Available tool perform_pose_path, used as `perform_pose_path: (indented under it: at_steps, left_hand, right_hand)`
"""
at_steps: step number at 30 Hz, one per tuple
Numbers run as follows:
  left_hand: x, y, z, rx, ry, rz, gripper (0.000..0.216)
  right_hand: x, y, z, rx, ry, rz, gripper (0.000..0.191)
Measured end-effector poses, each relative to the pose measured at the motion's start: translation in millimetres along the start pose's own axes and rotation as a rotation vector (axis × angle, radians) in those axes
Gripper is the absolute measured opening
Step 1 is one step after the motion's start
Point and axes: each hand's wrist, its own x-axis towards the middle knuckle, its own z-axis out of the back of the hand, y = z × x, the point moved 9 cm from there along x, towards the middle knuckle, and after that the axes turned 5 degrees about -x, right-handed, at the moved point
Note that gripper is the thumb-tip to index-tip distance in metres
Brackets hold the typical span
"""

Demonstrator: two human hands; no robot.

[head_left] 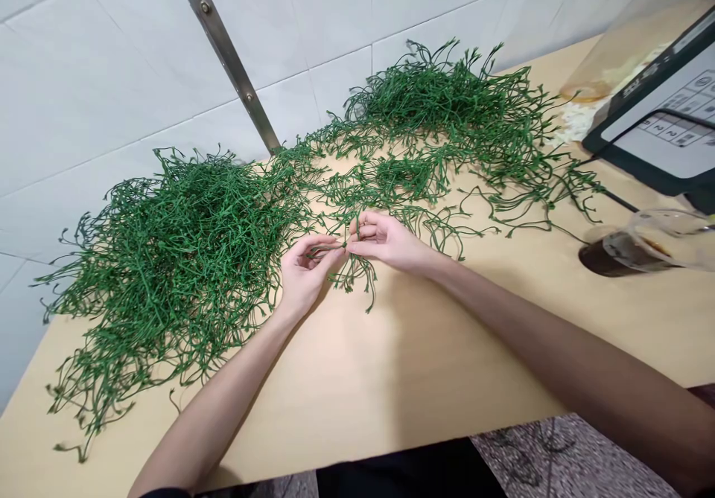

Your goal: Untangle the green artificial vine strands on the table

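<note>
Both hands meet over the middle of the table, fingertips nearly touching. My left hand [306,269] is closed in a pinch on a green plastic-looking stem [360,273] with thin curling branches. From the other side my right hand [388,241] pinches the same piece between thumb and fingers. Its tips hang below the fingers; the exact joint between the fingertips is hidden. Left of my hands lies a large tangled heap of such green stems [184,260]. Behind them and to the right spreads another pile [441,103], with looser stems [402,178] nearer my fingers.
At the right stands a clear plastic cup [625,251] with dark liquid. Behind it are a black-framed device with a printed panel [670,111] and a transparent container [620,44]. A metal bracket [237,74] is fixed to the tiled wall [139,59]. The wooden table [335,394] ends near my lap.
</note>
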Motion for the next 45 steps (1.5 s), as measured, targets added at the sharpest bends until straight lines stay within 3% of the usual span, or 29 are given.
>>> perform_pose_path:
  at_steps: [7,12,15,20,28,39,45]
  left_hand:
    - [-1.5,-0.4,-13.0,-0.027,0.131,0.023,0.026]
    - [-1.9,18.9,-12.3,-0.188,0.133,0.244,0.049]
    - [-3.1,23.5,-14.3,-0.166,0.145,0.298,0.053]
    - [-4.3,13.5,-17.9,0.019,0.145,0.237,0.041]
    - [-1.2,6.6,-16.7,-0.013,0.217,0.107,0.011]
    - [-1.4,8.9,-14.8,0.056,0.155,0.130,0.034]
    - [-0.8,11.1,-12.4,0.070,0.142,0.099,0.026]
  right_hand:
    - [0.9,4.2,5.0,-0.037,-0.054,0.070,0.035]
    - [-0.8,7.3,2.9,-0.084,-0.040,0.083,0.037]
    - [-2.0,8.1,-0.1,-0.154,-0.019,0.107,0.032]
    - [-3.5,8.8,-4.4,-0.244,0.021,0.171,0.025]
    - [-3.5,12.7,-4.2,-0.216,0.023,0.141,0.020]
    - [-0.9,8.8,-0.9,-0.180,-0.002,0.131,0.019]
    - [1.6,6.7,2.2,-0.132,-0.023,0.100,0.019]
